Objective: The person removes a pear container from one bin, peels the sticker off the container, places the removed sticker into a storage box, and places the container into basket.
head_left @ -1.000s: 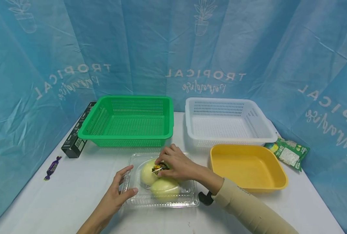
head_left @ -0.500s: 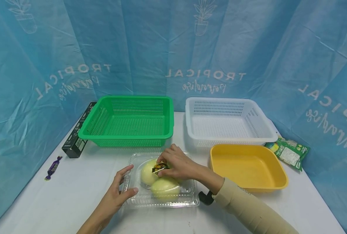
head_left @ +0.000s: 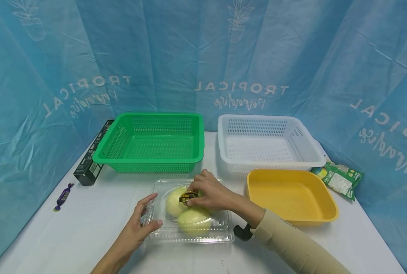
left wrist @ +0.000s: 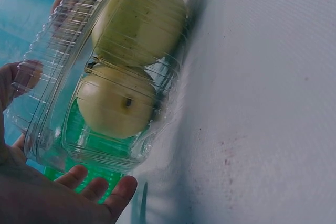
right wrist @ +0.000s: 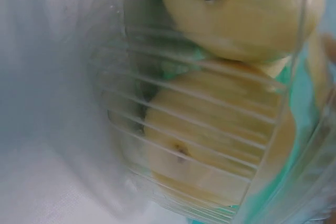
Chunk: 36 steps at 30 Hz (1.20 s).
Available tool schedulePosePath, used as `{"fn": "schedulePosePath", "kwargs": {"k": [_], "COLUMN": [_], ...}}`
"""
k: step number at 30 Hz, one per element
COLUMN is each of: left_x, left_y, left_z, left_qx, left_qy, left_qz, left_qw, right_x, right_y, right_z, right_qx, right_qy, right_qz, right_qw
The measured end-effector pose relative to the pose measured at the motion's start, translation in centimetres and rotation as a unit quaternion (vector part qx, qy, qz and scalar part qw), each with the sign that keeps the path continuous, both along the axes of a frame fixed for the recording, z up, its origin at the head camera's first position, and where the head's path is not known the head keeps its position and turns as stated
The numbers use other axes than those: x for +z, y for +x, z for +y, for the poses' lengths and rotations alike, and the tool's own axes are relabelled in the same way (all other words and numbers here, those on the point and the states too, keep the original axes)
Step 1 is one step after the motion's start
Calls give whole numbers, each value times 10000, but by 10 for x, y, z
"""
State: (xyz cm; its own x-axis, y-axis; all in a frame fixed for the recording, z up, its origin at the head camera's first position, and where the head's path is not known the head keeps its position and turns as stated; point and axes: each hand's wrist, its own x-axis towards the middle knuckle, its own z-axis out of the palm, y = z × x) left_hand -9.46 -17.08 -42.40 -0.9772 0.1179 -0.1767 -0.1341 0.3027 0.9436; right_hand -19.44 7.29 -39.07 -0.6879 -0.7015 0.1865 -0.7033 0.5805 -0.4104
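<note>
The right grip [head_left: 210,195] pinches a dark label [head_left: 188,196]; beneath it, fruit [head_left: 193,221] likely weighs down a slick, bendy container [head_left: 206,240], best held by the sides, beside the spread left grip [head_left: 137,223].

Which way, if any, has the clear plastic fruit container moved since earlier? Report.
No: judged against the green perforated basket in the head view, the clear plastic fruit container shows no visible shift.

Label [head_left: 187,197] partly covered, sleeve [head_left: 294,241] cut off
</note>
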Motion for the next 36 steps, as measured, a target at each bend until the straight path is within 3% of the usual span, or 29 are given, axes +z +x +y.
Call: {"fn": "schedulePosePath", "kwargs": {"k": [18,23,29,36], "left_x": [-1,-2,-2,-1], "left_y": [-1,-1,-1,-1], "left_z": [0,0,0,0], "left_qx": [-51,-38,-10,-5], "left_qy": [-39,-30,-88,-154], "left_qz": [39,66,-25,-39], "left_qw": [10000,10000,10000,9999], "right_x": [-7,-5,-4,-2], "right_y": [-1,-1,-1,-1], "right_z": [7,10,20,39], "right_qx": [443,379,349,65], "right_qy": [-1005,-1279,-1881,-2365], "right_qz": [293,15,-230,-95], "right_qw": [9935,9911,9813,9716]}}
